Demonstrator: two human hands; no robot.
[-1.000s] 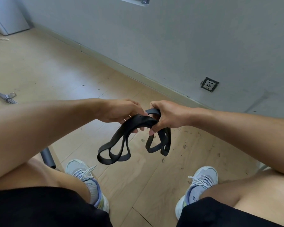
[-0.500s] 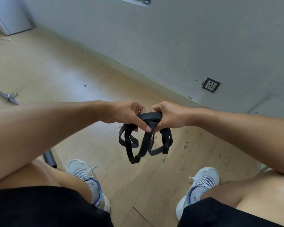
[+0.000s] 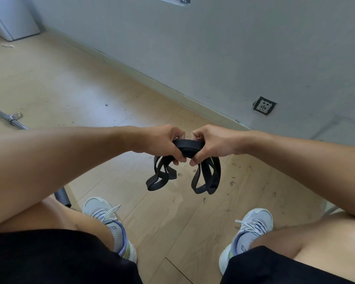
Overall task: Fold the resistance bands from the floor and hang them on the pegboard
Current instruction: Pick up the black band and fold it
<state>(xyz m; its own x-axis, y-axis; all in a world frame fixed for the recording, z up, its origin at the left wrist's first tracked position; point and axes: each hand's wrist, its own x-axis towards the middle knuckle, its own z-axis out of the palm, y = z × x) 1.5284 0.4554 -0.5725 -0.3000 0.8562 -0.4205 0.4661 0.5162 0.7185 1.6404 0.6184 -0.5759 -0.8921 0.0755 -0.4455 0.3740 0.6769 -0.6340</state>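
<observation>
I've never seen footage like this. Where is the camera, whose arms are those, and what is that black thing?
No machine here: a person wears a camera on the head, looking down at their own arms, knees and shoes. The left hand and right hand meet in the middle, both gripping a black resistance band gathered into loops that dangle below the fingers, above the wooden floor. A metal bar lies on the floor at left; a wall socket sits at right.
</observation>
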